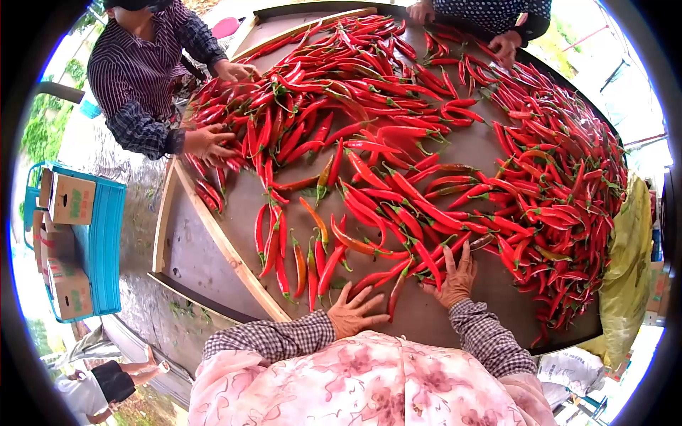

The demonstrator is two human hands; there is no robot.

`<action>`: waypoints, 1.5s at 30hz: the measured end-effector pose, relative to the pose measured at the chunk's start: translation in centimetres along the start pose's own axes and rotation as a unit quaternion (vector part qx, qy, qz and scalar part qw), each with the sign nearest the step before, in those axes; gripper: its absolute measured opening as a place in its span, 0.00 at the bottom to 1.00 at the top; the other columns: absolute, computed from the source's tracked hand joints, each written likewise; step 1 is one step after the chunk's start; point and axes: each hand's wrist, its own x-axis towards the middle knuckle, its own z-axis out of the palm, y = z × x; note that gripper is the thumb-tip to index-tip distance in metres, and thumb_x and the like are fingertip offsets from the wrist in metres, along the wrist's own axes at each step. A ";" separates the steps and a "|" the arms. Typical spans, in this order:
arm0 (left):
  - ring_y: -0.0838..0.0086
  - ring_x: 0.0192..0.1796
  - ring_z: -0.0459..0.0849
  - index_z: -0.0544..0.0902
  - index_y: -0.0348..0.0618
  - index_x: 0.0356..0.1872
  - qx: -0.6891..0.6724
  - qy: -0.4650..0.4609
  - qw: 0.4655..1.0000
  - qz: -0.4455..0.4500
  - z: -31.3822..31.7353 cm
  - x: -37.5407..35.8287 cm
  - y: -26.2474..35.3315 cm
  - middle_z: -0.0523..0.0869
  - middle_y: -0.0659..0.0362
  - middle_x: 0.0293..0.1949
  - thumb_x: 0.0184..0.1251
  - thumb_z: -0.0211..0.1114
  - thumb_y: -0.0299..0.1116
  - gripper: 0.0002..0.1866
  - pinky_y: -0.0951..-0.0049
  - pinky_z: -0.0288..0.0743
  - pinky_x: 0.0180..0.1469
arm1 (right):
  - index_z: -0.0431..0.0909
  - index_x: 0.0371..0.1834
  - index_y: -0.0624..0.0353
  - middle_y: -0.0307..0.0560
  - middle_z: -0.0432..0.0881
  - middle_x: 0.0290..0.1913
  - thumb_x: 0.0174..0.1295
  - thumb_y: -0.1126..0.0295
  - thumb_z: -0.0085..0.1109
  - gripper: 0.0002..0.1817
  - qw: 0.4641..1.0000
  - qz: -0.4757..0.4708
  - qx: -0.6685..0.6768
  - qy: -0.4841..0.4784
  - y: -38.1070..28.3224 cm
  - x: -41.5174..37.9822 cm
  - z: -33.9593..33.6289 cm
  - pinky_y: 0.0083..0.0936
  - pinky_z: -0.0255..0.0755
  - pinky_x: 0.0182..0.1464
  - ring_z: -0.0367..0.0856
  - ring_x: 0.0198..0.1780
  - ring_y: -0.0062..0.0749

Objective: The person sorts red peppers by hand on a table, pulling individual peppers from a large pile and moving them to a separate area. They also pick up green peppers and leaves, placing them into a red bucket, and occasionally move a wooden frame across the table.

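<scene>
Red chili peppers (398,149) with green stems lie heaped over a large brown table (241,206). My left hand (355,312) rests at the near edge with its fingers spread, just below a few loose peppers. To its right, my right hand (455,277) reaches forward with fingers apart, its fingertips against the nearest peppers. Neither hand is closed round a pepper. Between the hands lies a single pepper (399,290). Several orange-tinged peppers (299,268) are up and left of my left hand.
A wooden strip (227,245) borders the table's left part. One co-worker's hands (209,144) touch peppers at the upper left; another's hand (505,48) is at the far edge. A blue rack (103,245) with cartons (72,200) stands left. Yellow sacking (629,263) hangs right.
</scene>
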 end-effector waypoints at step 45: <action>0.58 0.63 0.65 0.69 0.61 0.60 0.100 0.343 0.811 -0.463 -11.6 2.1 -18.9 0.62 0.58 0.64 0.40 0.72 0.30 0.39 0.52 0.65 0.58 | 0.51 0.69 0.40 0.64 0.38 0.71 0.25 0.44 0.76 0.61 1.000 0.005 -0.005 0.002 -0.2 0.0 -0.3 0.56 0.49 0.64 0.50 0.67 0.63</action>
